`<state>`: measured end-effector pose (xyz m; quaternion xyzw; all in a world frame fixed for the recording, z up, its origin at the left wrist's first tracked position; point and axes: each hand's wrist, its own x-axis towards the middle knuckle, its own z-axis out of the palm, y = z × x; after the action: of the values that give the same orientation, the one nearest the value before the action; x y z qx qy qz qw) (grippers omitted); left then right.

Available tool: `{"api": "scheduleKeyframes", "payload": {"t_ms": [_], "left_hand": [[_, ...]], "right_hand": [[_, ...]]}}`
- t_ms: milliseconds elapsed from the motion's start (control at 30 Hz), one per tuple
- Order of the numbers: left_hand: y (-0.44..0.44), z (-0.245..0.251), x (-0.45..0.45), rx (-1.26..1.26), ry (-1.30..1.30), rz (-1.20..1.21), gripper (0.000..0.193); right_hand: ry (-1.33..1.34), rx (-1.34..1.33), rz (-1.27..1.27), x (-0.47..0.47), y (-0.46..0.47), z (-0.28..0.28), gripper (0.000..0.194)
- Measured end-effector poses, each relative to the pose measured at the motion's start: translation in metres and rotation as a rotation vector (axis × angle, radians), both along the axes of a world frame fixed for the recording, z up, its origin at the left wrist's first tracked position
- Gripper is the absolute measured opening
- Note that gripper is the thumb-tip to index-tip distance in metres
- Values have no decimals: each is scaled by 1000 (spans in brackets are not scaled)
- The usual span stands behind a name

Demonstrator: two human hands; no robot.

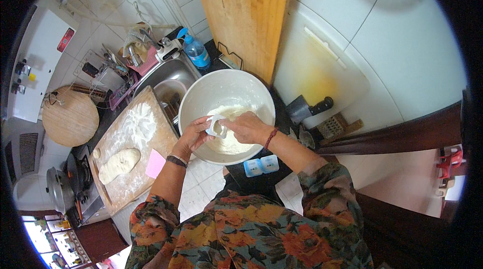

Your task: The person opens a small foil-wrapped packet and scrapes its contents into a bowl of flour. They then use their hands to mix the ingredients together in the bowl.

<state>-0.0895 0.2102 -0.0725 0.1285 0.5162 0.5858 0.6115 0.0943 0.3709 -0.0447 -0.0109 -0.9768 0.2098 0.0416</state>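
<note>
My left hand (195,133) holds a small white plastic cup (217,127) tilted over a large white bowl (207,88). The fingers of my right hand (245,126) reach to the cup's mouth; whether they grip anything is hidden. Inside the bowl lies a heap of pale flour (234,144). Just below the bowl, on the dark counter, sit two joined small tubs with blue printed lids (260,166). To the left, a floured wooden board (160,133) bears a long lump of dough (120,164), a small dough ball (97,153) and a pink flat scraper (155,163).
Behind the board is a steel sink (185,67) with a basin in it. A blue pump bottle (198,56) and a tall upright wooden board (241,12) stand behind the bowl. At right are a black-handled knife (322,106) and a grater (332,125). A wok (73,171) sits far left.
</note>
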Motion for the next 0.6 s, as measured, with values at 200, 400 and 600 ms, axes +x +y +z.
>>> {"api": "scheduleKeyframes", "payload": {"t_ms": [200, 400, 600], "left_hand": [[-4, -11, 1, 45, 16, 52, 36], [0, -12, -5, 72, 37, 70, 35], [6, -13, 6, 80, 102, 104, 33]], "right_hand": [[0, -333, -98, 4, -9, -16, 56], [-29, -819, -131, 10, -17, -35, 61], [-138, -1710, -268, 5, -24, -40, 45]]}}
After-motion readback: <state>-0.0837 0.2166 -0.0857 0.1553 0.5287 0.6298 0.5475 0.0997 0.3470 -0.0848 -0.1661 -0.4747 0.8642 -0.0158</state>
